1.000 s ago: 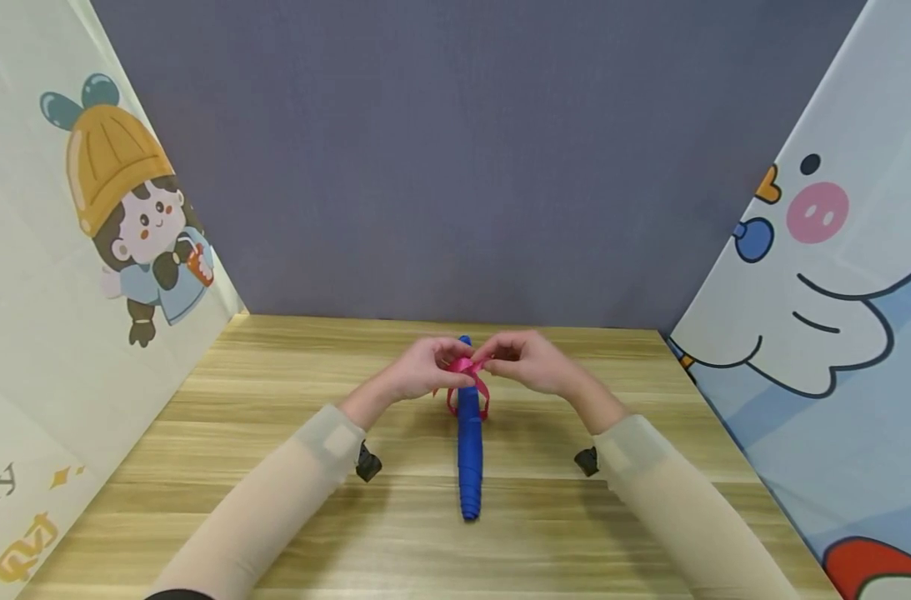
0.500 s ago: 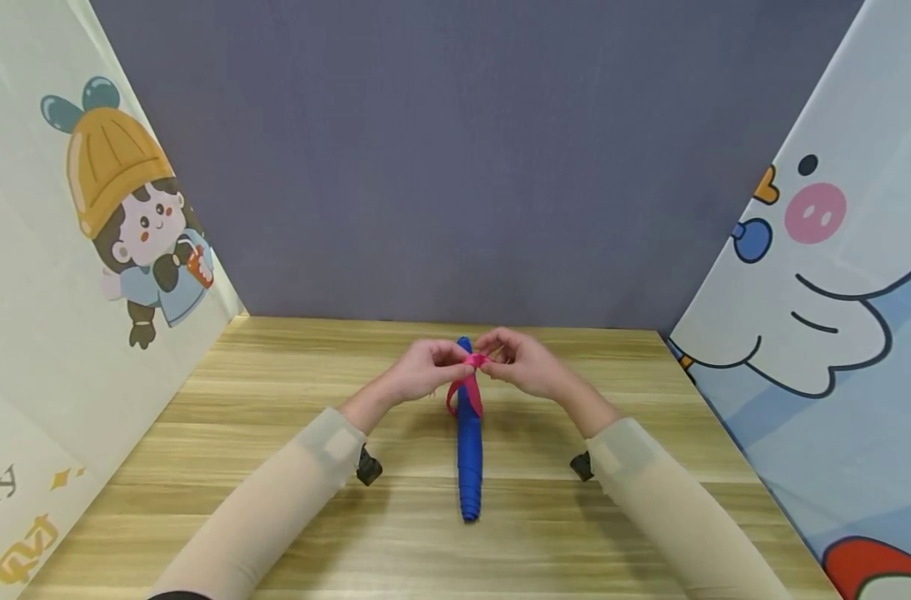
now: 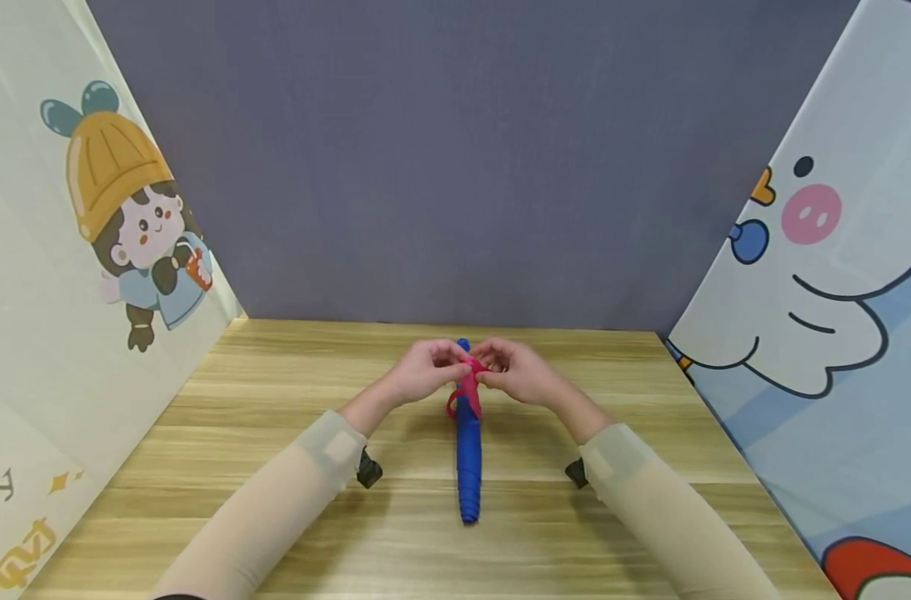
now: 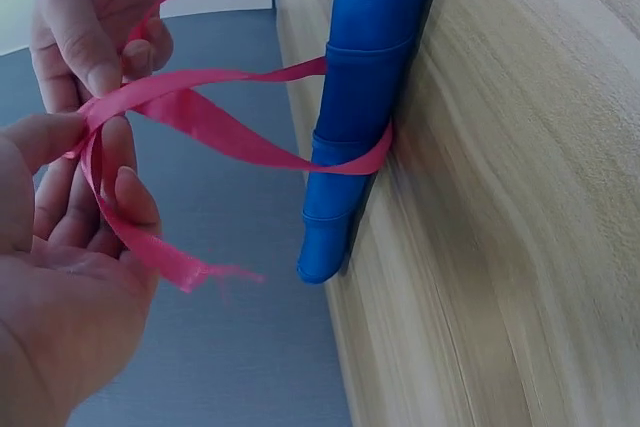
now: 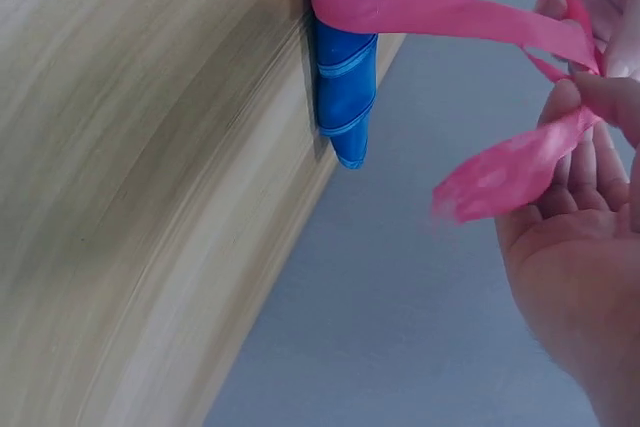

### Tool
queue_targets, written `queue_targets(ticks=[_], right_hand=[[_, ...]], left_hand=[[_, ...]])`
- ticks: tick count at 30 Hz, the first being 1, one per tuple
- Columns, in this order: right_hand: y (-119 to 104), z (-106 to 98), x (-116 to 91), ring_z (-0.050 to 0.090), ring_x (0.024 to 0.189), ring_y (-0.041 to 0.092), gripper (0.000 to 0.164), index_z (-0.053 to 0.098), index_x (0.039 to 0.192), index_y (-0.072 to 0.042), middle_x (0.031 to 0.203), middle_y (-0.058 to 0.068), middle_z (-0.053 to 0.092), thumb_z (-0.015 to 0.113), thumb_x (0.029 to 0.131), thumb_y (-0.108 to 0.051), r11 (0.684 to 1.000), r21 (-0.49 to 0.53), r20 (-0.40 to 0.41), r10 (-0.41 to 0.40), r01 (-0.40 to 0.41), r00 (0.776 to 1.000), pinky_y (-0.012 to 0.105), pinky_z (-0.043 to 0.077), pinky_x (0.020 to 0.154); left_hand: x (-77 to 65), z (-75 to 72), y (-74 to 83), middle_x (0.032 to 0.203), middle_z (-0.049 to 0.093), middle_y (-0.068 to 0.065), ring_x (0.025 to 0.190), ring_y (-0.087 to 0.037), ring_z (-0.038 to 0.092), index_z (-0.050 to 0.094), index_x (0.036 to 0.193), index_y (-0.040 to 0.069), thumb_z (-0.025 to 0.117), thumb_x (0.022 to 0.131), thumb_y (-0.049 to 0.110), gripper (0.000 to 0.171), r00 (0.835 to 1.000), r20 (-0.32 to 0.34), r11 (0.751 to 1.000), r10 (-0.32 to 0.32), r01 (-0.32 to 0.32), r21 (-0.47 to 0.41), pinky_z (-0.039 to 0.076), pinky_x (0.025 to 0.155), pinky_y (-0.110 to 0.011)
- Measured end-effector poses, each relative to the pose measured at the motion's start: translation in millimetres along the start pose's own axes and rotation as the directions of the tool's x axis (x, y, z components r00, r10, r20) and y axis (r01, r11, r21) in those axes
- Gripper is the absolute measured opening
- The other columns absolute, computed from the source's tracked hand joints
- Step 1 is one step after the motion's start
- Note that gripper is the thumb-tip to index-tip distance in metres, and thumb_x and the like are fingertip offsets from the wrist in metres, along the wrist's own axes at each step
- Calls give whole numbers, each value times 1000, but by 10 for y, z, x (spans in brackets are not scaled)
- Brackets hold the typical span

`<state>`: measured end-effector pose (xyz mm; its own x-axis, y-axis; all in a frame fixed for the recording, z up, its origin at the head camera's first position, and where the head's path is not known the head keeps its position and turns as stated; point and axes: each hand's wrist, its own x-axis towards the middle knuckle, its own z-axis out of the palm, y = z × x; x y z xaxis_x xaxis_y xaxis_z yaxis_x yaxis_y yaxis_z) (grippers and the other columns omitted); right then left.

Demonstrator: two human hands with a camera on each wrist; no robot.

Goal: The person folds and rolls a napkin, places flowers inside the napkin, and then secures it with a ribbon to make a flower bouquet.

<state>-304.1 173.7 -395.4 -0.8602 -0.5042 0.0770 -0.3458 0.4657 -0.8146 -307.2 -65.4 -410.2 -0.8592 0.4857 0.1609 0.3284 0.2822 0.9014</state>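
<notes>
A long blue roll [image 3: 468,458] of wrapped sheet lies on the wooden table, pointing away from me, its layers spiralling to a taper at the end. Around its far part loops a pink ribbon [image 4: 225,132], raised off the roll and crossing itself between my hands. My left hand [image 3: 419,371] pinches the ribbon at the crossing between thumb and fingers. Close against it, my right hand [image 3: 526,372] pinches the ribbon too. One frayed ribbon end [image 5: 500,182] hangs loose over the right hand's fingers. The fingertips partly hide the crossing.
The wooden table [image 3: 275,458] runs back to a grey-blue wall panel [image 3: 455,167]. White panels with cartoon prints stand left [image 3: 27,250] and right [image 3: 838,333]. Black wrist cameras hang under both sleeves.
My right hand has moved slightly left, up against my left hand. The ribbon's right-hand loop has gone, and a ribbon tail now lies over the roll's top. The roll stays put.
</notes>
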Motion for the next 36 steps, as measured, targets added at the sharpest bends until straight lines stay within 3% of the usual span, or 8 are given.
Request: queue_targets(ticks=[7, 15, 22, 26, 32, 36], right_hand=[[73, -26, -39, 63, 88, 19, 29, 74, 131, -5, 106, 10, 74, 76, 102, -11, 999, -45, -4, -13, 13, 1000, 27, 52, 73], [148, -88, -124, 61, 85, 19, 16, 79, 115, -7, 95, 6, 71, 77, 102, -15, 997, -73, -6, -6, 6, 1000, 28, 52, 73], [261, -158, -200, 60, 83, 19, 10, 80, 107, -12, 92, 2, 71, 79, 102, -20, 997, -79, -24, 17, -19, 1000, 28, 50, 70], [305, -208, -258, 61, 82, 23, 12, 80, 106, -12, 91, 4, 72, 80, 102, -23, 998, -63, -30, 17, -19, 999, 28, 49, 68], [396, -263, -307, 66, 80, 24, 13, 79, 110, -14, 93, 10, 74, 78, 105, -26, 997, -60, -45, 43, -46, 998, 30, 53, 65], [442, -282, -337, 70, 80, 29, 16, 77, 115, -9, 95, 9, 73, 74, 107, -23, 998, -63, -46, 27, -30, 999, 37, 57, 66]], left_hand=[[9, -5, -39, 93, 77, -4, 81, -15, 68, 77, 111, 4, 74, 105, 18, 15, 997, -55, 999, -48, 49, 19, 52, 68, -27], [-12, -25, -61, 91, 76, -4, 76, -13, 67, 77, 111, 4, 74, 105, 18, 16, 993, -88, 997, -75, 76, 6, 54, 68, -29], [-54, -76, -115, 89, 77, -6, 75, -13, 68, 77, 110, 2, 75, 104, 17, 16, 988, -126, 996, -85, 87, 8, 49, 63, -24], [-99, -133, -154, 92, 78, -12, 77, -16, 70, 78, 111, 3, 75, 104, 17, 16, 986, -132, 995, -102, 104, 9, 48, 63, -25], [-156, -211, -231, 103, 78, -24, 89, -37, 76, 76, 119, 4, 73, 105, 18, 19, 984, -133, 993, -119, 119, -5, 52, 64, -25], [-188, -252, -263, 103, 78, -25, 85, -31, 76, 75, 125, 2, 69, 106, 14, 23, 985, -135, 994, -105, 105, -5, 53, 63, -27]])
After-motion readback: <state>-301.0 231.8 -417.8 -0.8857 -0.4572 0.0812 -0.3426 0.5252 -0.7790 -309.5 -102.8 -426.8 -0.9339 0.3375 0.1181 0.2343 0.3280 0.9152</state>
